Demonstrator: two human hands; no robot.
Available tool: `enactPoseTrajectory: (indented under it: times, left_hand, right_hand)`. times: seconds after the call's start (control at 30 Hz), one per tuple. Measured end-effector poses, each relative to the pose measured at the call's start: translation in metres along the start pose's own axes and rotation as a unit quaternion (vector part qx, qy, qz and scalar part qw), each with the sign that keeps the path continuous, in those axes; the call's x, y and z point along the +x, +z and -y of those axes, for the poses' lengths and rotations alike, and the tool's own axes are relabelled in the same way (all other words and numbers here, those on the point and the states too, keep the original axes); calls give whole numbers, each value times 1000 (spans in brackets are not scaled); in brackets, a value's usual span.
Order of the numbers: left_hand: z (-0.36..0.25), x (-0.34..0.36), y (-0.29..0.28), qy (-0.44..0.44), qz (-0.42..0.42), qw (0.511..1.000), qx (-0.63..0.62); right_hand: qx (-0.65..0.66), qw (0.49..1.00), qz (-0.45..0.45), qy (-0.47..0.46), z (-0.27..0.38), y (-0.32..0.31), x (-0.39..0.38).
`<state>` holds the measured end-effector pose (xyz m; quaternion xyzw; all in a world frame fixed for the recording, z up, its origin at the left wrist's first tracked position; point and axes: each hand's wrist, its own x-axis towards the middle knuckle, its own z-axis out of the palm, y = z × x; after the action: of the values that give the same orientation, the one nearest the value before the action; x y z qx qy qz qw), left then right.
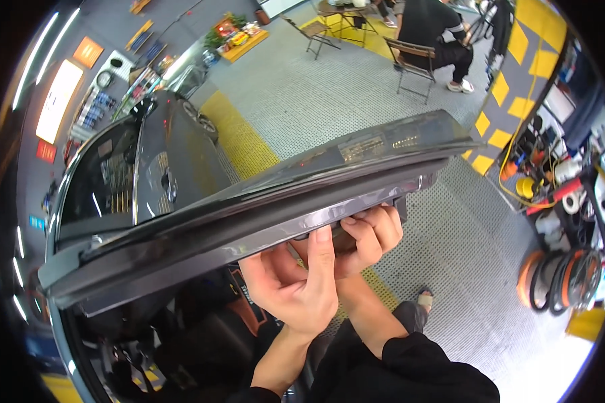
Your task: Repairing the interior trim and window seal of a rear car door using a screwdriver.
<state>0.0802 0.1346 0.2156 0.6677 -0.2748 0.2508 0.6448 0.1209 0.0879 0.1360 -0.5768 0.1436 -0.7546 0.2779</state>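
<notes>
The step in hand looks like close finger work along the lower edge of a dark panel [269,213], apparently an open car door. The left hand [292,289] bears its thumb on that edge, its other fingers curled below; the right hand [371,242] is just beside it, fingers bent against the edge. Whether they also grip some small part I cannot tell, as the underside is hidden. The next move seems to call for steady, even fingertip pressure there. The panel spans the view in front of the person, beside the grey car [148,161]: long, with a matte black band, a glossy grey strip [319,218] and bright reflections on its upper face
</notes>
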Motion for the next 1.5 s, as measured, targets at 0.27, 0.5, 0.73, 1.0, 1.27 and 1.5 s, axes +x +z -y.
enactPoseTrajectory:
  times: [0.27, 0.5, 0.73, 1.0, 1.27, 1.5]
  left_hand:
    - [-3, 2, -6, -10, 40, 998, 48]
    - [-4, 3, -16, 14, 67, 993, 93]
    - [-3, 5, -20, -4, 78, 996, 45]
    - [23, 14, -14, 43, 47, 998, -3]
    - [6, 27, -36, -76, 231, 963, 114]
    - [32, 34, -50, -142, 304, 936, 111]
  right_hand:
    - [-44, 990, -133, -27, -1, 34, -2]
    - [-30, 998, -26, -42, -1, 9, 13]
    - [-27, 998, -27, -49, -1, 9, 8]
    - [-42, 995, -90, 10, 1, 14, -5]
    - [-167, 983, 21, 68, 1, -6, -15]
    - [-122, 990, -17, 74, -10, -8, -15]
